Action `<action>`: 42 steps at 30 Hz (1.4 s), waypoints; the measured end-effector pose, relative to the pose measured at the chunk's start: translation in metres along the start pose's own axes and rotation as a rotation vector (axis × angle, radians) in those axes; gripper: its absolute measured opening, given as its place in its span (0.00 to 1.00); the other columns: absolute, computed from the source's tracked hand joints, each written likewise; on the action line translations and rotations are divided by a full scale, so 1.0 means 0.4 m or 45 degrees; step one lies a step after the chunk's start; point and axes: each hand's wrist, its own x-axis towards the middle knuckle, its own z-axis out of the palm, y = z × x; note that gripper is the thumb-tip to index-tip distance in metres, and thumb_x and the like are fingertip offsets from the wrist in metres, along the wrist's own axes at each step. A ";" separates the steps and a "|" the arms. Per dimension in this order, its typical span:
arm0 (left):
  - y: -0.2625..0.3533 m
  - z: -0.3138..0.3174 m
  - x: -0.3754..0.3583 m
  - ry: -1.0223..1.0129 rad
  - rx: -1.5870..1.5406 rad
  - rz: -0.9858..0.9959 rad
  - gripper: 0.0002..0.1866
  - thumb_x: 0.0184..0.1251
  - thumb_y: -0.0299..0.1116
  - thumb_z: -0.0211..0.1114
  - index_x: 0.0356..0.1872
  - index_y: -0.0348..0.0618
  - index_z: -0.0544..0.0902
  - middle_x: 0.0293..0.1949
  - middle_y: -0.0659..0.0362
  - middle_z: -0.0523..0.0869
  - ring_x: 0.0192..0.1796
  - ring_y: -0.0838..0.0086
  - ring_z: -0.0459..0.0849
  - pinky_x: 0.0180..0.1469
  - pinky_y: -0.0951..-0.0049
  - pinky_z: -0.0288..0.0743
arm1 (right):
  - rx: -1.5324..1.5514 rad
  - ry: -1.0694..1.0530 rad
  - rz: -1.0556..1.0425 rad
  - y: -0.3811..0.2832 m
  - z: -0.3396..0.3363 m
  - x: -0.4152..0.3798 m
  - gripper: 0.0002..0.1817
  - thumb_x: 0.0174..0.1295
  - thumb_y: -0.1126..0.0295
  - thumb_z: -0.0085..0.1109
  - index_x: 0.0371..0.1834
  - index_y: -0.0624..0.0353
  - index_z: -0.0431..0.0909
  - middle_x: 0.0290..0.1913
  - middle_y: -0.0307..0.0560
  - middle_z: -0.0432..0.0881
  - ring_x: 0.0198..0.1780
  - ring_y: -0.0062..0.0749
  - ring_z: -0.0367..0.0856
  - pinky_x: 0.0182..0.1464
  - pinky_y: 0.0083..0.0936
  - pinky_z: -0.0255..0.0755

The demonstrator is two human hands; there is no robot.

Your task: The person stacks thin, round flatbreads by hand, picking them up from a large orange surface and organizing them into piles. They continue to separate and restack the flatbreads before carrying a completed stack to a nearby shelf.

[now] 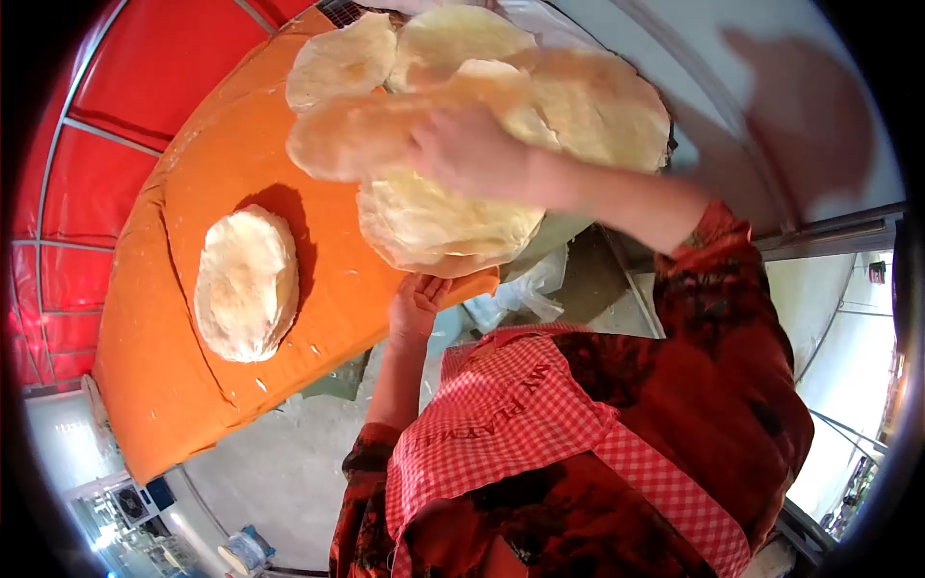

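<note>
My right hand [467,149] is smeared by motion above the flatbreads at the back of the table. It grips a blurred oval flatbread [342,138] that reaches out to the left. Below it lies a stack of thin round flatbreads [448,226], with edges overhanging toward me. My left hand [419,301] is palm up at the near edge of this stack, its fingers stretched out and their tips right at the lowest bread. More large flatbreads [602,106] overlap at the right, and another flatbread [342,63] lies at the back left.
A pile of oval flatbreads [248,284] sits apart on the left of the orange-covered table [145,405]. Clear plastic bags [525,294] hang below the table edge. A red panelled wall [116,106] stands at left, a pale wall [713,58] at right.
</note>
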 end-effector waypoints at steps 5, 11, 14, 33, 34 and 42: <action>0.007 -0.006 0.016 -0.143 0.042 -0.002 0.18 0.72 0.27 0.51 0.60 0.36 0.68 0.58 0.46 0.75 0.60 0.53 0.76 0.63 0.52 0.71 | 0.018 -0.618 0.241 -0.171 0.280 -0.239 0.05 0.49 0.70 0.55 0.27 0.59 0.76 0.34 0.48 0.78 0.39 0.43 0.78 0.31 0.35 0.74; 0.036 -0.021 0.027 -0.197 0.043 -0.078 0.17 0.72 0.27 0.50 0.60 0.37 0.66 0.56 0.47 0.76 0.57 0.54 0.78 0.60 0.53 0.74 | 0.056 -0.450 0.463 -0.288 0.276 -0.257 0.19 0.53 0.70 0.54 0.49 0.64 0.75 0.57 0.56 0.73 0.59 0.54 0.70 0.52 0.51 0.69; 0.057 -0.016 0.024 -0.193 0.044 -0.113 0.16 0.72 0.28 0.50 0.58 0.37 0.68 0.55 0.48 0.77 0.56 0.55 0.79 0.60 0.54 0.75 | -0.062 -0.326 0.388 -0.264 0.338 -0.287 0.19 0.52 0.71 0.55 0.49 0.62 0.77 0.53 0.57 0.76 0.55 0.55 0.75 0.48 0.52 0.71; 0.153 -0.045 0.056 -0.426 -0.041 -0.117 0.25 0.76 0.51 0.44 0.60 0.41 0.69 0.58 0.52 0.75 0.59 0.57 0.75 0.60 0.50 0.70 | 0.205 -0.603 0.493 -0.382 0.334 -0.149 0.23 0.52 0.73 0.55 0.55 0.62 0.70 0.55 0.57 0.74 0.56 0.55 0.73 0.49 0.46 0.73; 0.184 -0.024 0.041 -0.360 0.006 -0.090 0.26 0.75 0.52 0.44 0.60 0.41 0.69 0.58 0.52 0.74 0.59 0.58 0.74 0.60 0.50 0.70 | 0.254 -0.589 0.578 -0.390 0.332 -0.131 0.22 0.52 0.73 0.55 0.53 0.62 0.71 0.53 0.57 0.75 0.54 0.55 0.74 0.48 0.46 0.73; 0.407 -0.179 -0.025 -0.449 -0.130 0.144 0.36 0.71 0.63 0.41 0.67 0.43 0.65 0.65 0.53 0.71 0.66 0.58 0.70 0.66 0.55 0.64 | 1.078 -0.486 0.755 -0.495 0.404 0.167 0.33 0.55 0.53 0.65 0.58 0.65 0.72 0.58 0.61 0.75 0.59 0.51 0.74 0.61 0.37 0.68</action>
